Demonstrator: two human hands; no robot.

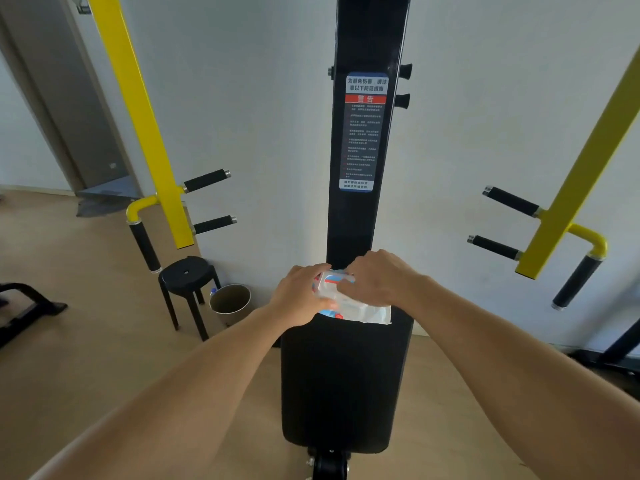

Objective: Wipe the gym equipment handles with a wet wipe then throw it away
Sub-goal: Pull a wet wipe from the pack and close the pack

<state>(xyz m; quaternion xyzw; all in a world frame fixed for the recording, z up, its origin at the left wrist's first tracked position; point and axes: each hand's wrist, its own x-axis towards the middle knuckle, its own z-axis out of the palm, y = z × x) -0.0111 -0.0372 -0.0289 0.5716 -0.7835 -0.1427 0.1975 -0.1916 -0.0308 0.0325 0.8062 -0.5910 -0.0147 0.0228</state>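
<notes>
- hands working wipe pack (349, 299) on seat pad (343, 382): left hand (301, 294) gripping it, right hand (375, 278) pinching its top.
- risk: several wipes dragging out together if pulling too hard.

We are looking at a soft pack of wet wipes (349, 303), white plastic with red and blue print, which is lying at the far end of the black padded seat and tilting up on its left side. Its white lid flap (334, 282) is standing open on top. Black foam-covered handles are sticking out from the yellow arms: three on the left (206, 180) and three on the right (512, 200), each capped with a metal end.
</notes>
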